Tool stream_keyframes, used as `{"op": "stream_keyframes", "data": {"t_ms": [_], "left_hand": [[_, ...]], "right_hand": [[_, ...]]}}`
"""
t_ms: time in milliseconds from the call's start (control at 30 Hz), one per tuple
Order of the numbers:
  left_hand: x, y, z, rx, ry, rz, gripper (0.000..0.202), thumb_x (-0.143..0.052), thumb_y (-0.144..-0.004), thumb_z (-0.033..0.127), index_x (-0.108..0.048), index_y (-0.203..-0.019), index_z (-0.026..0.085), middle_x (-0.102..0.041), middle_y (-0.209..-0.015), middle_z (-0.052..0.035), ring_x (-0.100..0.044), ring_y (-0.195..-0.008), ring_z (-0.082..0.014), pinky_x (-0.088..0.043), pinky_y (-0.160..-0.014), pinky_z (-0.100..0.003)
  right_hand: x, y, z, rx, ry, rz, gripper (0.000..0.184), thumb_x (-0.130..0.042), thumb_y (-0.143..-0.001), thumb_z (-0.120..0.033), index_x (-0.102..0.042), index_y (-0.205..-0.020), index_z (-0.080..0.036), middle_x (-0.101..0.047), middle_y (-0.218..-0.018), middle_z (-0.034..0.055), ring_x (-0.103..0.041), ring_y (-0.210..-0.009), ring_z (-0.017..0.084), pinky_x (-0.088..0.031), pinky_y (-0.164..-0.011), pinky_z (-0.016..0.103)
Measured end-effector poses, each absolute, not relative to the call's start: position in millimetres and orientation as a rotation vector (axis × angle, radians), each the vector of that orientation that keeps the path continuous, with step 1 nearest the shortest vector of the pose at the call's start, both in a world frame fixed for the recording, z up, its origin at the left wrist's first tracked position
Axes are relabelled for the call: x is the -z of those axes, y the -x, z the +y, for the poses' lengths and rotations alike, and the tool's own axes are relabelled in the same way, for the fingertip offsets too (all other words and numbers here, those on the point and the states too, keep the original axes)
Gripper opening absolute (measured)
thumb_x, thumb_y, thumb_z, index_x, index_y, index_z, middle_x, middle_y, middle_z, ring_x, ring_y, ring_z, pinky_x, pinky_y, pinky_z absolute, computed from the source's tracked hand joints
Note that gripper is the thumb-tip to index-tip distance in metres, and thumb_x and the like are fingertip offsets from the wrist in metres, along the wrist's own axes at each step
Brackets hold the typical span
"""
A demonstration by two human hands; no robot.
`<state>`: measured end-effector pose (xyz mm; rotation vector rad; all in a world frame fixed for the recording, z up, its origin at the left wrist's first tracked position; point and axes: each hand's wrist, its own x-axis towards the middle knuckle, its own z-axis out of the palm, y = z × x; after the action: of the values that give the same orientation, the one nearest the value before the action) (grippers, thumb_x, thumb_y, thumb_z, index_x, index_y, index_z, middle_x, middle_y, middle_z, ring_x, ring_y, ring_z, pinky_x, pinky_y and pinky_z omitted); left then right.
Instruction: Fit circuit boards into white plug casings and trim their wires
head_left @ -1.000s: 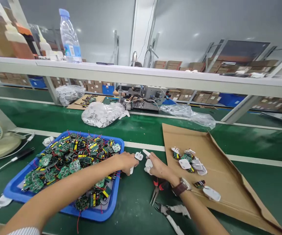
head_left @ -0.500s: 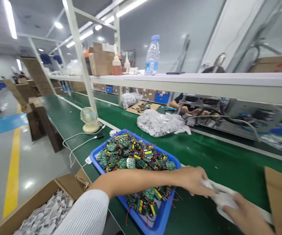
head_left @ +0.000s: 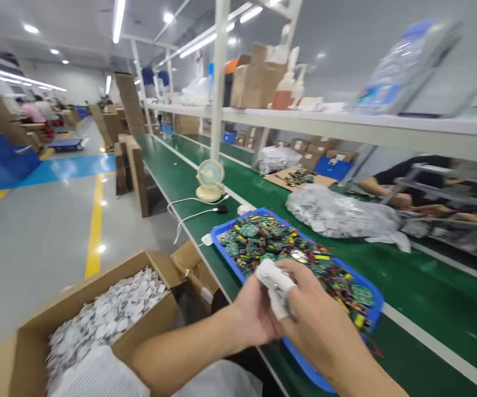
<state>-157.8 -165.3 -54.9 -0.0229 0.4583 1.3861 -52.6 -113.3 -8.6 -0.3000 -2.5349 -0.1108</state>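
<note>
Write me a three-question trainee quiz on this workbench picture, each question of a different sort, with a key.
1. Multiple choice: what fills the blue tray?
A. green circuit boards
B. loose screws
C. folded cloths

2. True or false: the small fan stands on the green belt, outside the blue tray.

3. Short answer: what do the left hand and the right hand grip between them?

Key
1. A
2. True
3. A white plastic part, held above the near end of the tray.
</note>
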Motion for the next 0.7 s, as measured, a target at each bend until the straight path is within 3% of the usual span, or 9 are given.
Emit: {"op": "stream_keyframes", "data": {"t_ms": [67,167,267,333,433,533,633,700], "left_hand": [[58.3,203.9,-211.6,-1.614,0.149,0.488,0.030,-0.063,-0.082,0.045,-0.066,-0.081,0.015,-0.070,-0.071,-0.0060,-0.070,-0.071,-0.0236,-0.055,-0.075,-0.034],[67.2,269.0,-284.4,-1.977,0.215,0.572,0.018,-0.060,-0.083,0.032,-0.066,-0.081,0.015,-0.072,-0.078,-0.0068,-0.071,-0.077,-0.0233,-0.057,-0.081,-0.035],[87.4,326.0,-364.9,-2.300,0.210,0.783,0.014,-0.058,-0.088,0.024,-0.069,-0.088,0.015,-0.073,-0.082,-0.0043,-0.071,-0.077,-0.0197,-0.058,-0.082,-0.032],[109.0,357.5,-422.7,-2.376,0.298,0.983,0.018,-0.056,-0.094,0.028,-0.070,-0.098,0.017,-0.074,-0.090,-0.0038,-0.071,-0.082,-0.0197,-0.059,-0.084,-0.033],[148.9,388.0,-508.1,-2.271,0.662,1.397,0.034,-0.049,-0.100,0.042,-0.069,-0.114,0.018,-0.073,-0.111,-0.0096,-0.070,-0.101,-0.0259,-0.059,-0.089,-0.045],[184.0,390.7,-575.2,-2.044,1.143,1.683,0.046,-0.046,-0.099,0.051,-0.063,-0.125,0.017,-0.065,-0.128,-0.0165,-0.062,-0.120,-0.0342,-0.058,-0.088,-0.051],[201.1,375.3,-604.3,-1.855,1.373,1.792,0.044,-0.034,-0.103,0.040,-0.060,-0.129,0.016,-0.063,-0.131,-0.0205,-0.058,-0.127,-0.0379,-0.059,-0.082,-0.049],[200.4,366.4,-598.3,-1.740,1.368,1.907,0.042,-0.026,-0.104,0.029,-0.064,-0.121,0.022,-0.068,-0.124,-0.0133,-0.061,-0.126,-0.0339,-0.060,-0.080,-0.044]], "right_hand": [[13.2,110.7,-145.4,0.135,0.113,-2.647,0.031,-0.051,-0.085,-0.011,-0.067,-0.112,-0.016,-0.062,-0.123,0.0161,-0.060,-0.105,0.028,-0.055,-0.080,0.040],[19.7,195.3,-199.9,0.020,-0.183,-2.819,0.026,-0.057,-0.086,-0.014,-0.067,-0.110,-0.013,-0.064,-0.117,0.0165,-0.057,-0.103,0.030,-0.051,-0.082,0.046],[23.8,260.4,-250.2,-0.220,-0.524,-2.789,0.035,-0.064,-0.089,-0.023,-0.063,-0.122,-0.013,-0.060,-0.127,0.0154,-0.052,-0.117,0.030,-0.047,-0.094,0.046],[29.0,284.8,-271.0,-0.319,-0.670,-2.734,0.034,-0.066,-0.088,-0.024,-0.065,-0.120,-0.013,-0.056,-0.136,0.0152,-0.048,-0.125,0.030,-0.045,-0.101,0.046],[42.6,290.3,-274.0,-0.386,-0.744,-2.719,0.024,-0.062,-0.090,-0.019,-0.068,-0.112,-0.014,-0.055,-0.138,0.0148,-0.047,-0.129,0.031,-0.045,-0.104,0.049],[58.0,263.9,-244.5,-0.458,-0.658,-2.721,0.029,-0.055,-0.095,-0.022,-0.066,-0.121,-0.018,-0.058,-0.135,0.0144,-0.051,-0.128,0.030,-0.048,-0.103,0.052],[65.6,208.6,-195.0,-0.490,-0.450,-2.634,0.034,-0.052,-0.098,-0.026,-0.059,-0.132,-0.024,-0.059,-0.137,0.0116,-0.054,-0.128,0.029,-0.051,-0.102,0.050],[63.0,154.6,-162.8,-0.503,-0.272,-2.600,0.038,-0.053,-0.099,-0.031,-0.055,-0.137,-0.029,-0.059,-0.138,0.0095,-0.057,-0.127,0.027,-0.054,-0.100,0.046]]}}
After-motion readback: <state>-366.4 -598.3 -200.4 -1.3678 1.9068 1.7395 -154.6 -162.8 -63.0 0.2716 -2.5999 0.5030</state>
